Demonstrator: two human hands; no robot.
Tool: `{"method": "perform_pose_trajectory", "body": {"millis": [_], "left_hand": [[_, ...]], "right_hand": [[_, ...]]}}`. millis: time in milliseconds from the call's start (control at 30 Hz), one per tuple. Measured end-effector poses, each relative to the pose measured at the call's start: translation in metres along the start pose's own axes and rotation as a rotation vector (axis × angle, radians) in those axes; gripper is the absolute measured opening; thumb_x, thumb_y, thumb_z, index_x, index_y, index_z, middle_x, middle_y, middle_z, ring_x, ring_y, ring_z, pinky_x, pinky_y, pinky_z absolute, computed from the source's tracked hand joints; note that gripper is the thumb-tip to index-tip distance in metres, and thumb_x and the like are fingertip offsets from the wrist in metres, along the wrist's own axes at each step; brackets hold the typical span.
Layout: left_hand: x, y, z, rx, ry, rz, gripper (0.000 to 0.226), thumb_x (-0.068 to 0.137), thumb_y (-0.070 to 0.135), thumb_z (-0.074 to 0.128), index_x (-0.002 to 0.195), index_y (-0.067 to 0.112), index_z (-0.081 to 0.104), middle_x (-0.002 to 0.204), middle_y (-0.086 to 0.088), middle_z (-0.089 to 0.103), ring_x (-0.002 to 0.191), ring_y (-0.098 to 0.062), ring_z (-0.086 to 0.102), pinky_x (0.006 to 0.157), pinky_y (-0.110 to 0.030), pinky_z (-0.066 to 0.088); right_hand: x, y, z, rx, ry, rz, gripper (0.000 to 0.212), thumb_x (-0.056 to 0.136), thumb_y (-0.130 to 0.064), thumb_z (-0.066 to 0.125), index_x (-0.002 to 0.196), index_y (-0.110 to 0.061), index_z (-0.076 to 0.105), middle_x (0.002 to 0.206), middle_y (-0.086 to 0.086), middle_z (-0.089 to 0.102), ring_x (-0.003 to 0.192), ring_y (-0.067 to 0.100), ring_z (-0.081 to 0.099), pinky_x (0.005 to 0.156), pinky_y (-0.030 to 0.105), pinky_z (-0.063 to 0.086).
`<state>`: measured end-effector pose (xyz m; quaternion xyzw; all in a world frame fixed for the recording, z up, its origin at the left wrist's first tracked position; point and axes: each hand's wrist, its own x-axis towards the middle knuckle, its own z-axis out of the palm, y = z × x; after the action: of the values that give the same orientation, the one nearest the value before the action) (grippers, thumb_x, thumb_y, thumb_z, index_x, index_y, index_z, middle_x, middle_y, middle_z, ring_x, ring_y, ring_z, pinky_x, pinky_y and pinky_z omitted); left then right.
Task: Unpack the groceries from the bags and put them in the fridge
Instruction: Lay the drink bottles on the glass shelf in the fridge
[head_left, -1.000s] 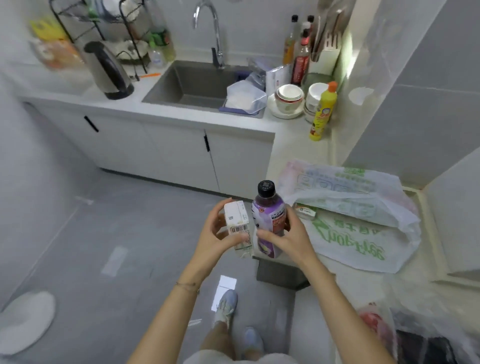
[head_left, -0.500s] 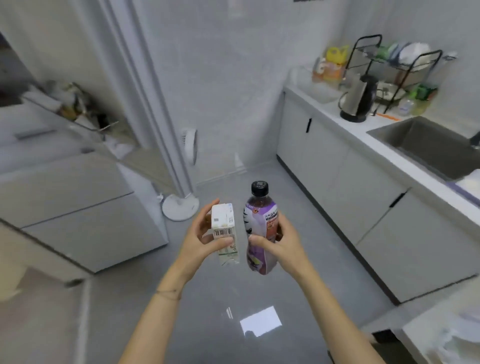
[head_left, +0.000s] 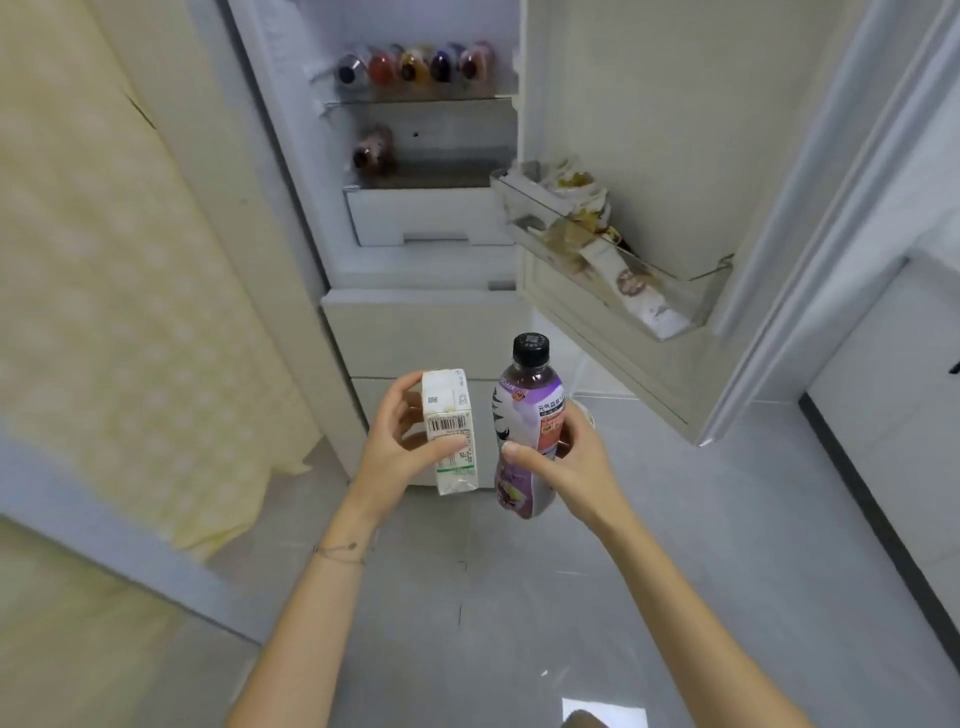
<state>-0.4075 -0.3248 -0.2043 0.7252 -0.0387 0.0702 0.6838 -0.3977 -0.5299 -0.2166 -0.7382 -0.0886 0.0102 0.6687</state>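
My left hand (head_left: 397, 444) grips a small white carton (head_left: 451, 431) with a barcode on its side, held upright. Beside it my right hand (head_left: 563, 460) grips a purple drink bottle (head_left: 527, 421) with a black cap, also upright. Both are held out in front of the open fridge (head_left: 426, 218). Its upper shelf carries a row of several lying bottles (head_left: 415, 65), and one more bottle (head_left: 371, 148) lies on the shelf below. A white drawer (head_left: 431, 215) sits under that shelf.
The fridge door (head_left: 649, 156) stands open to the right, its door bin (head_left: 613, 260) filled with packets. A yellow patterned cloth (head_left: 119, 291) hangs at the left. Closed lower fridge drawers (head_left: 415, 332) lie ahead, grey floor tiles (head_left: 519, 597) below.
The view has swung from the kitchen counter and sink round to the open fridge. Both hands keep their hold on the carton and bottle, now nearer the fridge.
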Motion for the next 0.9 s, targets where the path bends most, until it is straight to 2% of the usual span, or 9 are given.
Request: {"method": "perform_pose_trajectory", "body": {"millis": [67,233,400,533,633,767,900], "left_hand": [[0.014,-0.003,-0.025,0.009,0.047,0.018,0.071,0.056,0.033,0.083,0.120,0.032,0.053,0.115,0.001,0.065,0.106,-0.022,0.063,0.090,-0.033,0.051],[0.063,-0.013,-0.067,0.007,0.114,0.039,0.070,0.058,0.034,0.083,0.121,0.031,0.054,0.113,0.002,0.066,0.108,-0.027,0.061,0.094,-0.041,0.051],[0.132,-0.017,-0.091,0.019,0.167,0.063,0.068,0.056,0.036,0.083,0.118,0.035,0.054,0.107,0.012,0.068,0.107,-0.021,0.063,0.094,-0.038,0.052],[0.192,-0.019,-0.107,0.009,0.208,0.060,0.069,0.057,0.035,0.083,0.119,0.034,0.054,0.108,0.010,0.068,0.107,-0.020,0.063,0.095,-0.042,0.052],[0.235,-0.022,-0.123,0.017,0.227,0.062,0.068,0.058,0.035,0.083,0.119,0.036,0.054,0.115,0.007,0.066,0.108,-0.020,0.063,0.095,-0.042,0.052],[0.290,-0.026,-0.140,-0.024,0.276,0.077,0.068,0.059,0.034,0.081,0.121,0.034,0.054,0.113,0.006,0.067,0.108,-0.019,0.063,0.093,-0.040,0.053],[0.348,-0.032,-0.152,-0.016,0.269,0.100,0.066,0.061,0.035,0.081,0.121,0.037,0.054,0.114,0.008,0.067,0.109,-0.019,0.062,0.091,-0.037,0.054]], "right_hand": [[0.023,-0.003,0.022,-0.015,-0.010,-0.005,0.061,0.061,-0.045,0.081,0.115,-0.026,0.059,0.102,-0.014,0.070,0.096,0.005,0.067,0.078,0.023,0.055],[0.085,-0.008,0.058,-0.044,-0.049,-0.025,0.050,0.063,-0.041,0.081,0.108,-0.034,0.059,0.097,-0.018,0.070,0.091,-0.001,0.066,0.071,0.012,0.051],[0.164,0.000,0.078,-0.068,-0.107,-0.033,0.054,0.067,-0.039,0.085,0.113,-0.034,0.056,0.099,-0.020,0.069,0.092,-0.002,0.065,0.071,0.013,0.051],[0.232,0.000,0.091,-0.073,-0.113,-0.052,0.067,0.060,-0.050,0.083,0.118,-0.030,0.056,0.104,-0.015,0.067,0.091,-0.004,0.064,0.070,0.012,0.052],[0.283,-0.002,0.102,-0.080,-0.120,-0.069,0.066,0.063,-0.045,0.083,0.120,-0.027,0.055,0.106,-0.016,0.065,0.091,-0.005,0.063,0.067,0.011,0.050],[0.350,-0.008,0.113,-0.088,-0.131,-0.073,0.063,0.067,-0.040,0.082,0.121,-0.025,0.053,0.108,-0.013,0.064,0.096,0.002,0.062,0.072,0.013,0.048],[0.405,-0.013,0.122,-0.074,-0.116,-0.076,0.064,0.066,-0.044,0.083,0.120,-0.030,0.052,0.109,-0.016,0.063,0.095,0.001,0.062,0.067,0.011,0.050]]}}
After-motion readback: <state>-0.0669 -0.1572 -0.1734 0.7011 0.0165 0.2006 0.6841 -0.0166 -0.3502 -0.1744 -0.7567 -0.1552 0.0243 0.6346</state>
